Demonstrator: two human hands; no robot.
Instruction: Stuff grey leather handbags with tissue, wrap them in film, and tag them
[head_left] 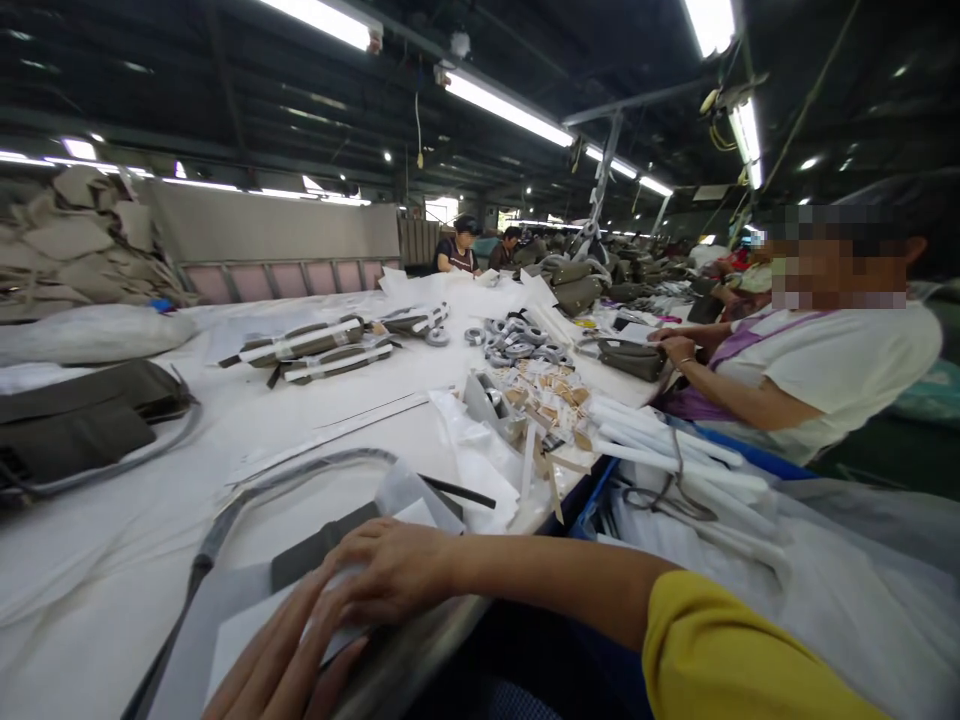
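My left hand [274, 655] lies at the bottom edge, its fingers stretched flat on a white paper sheet [247, 625]. The sheet covers a flat grey bag panel [315, 548] at the near table edge. My right hand [386, 572], on a bare forearm with a yellow sleeve, rests just above the left fingers. Its fingers curl down onto the same paper. A grey cord-like strap [247, 492] loops around the panel on the white table [225, 420].
To the right a co-worker in a white shirt [817, 370] holds an olive bag [634, 358]. Tape rolls [517, 340], small tags [559, 392], white rolled tubes [660, 440], paper-wrapped bundles [307, 345] and dark bag parts [75, 420] lie on the table. Two more people [459, 248] work far behind.
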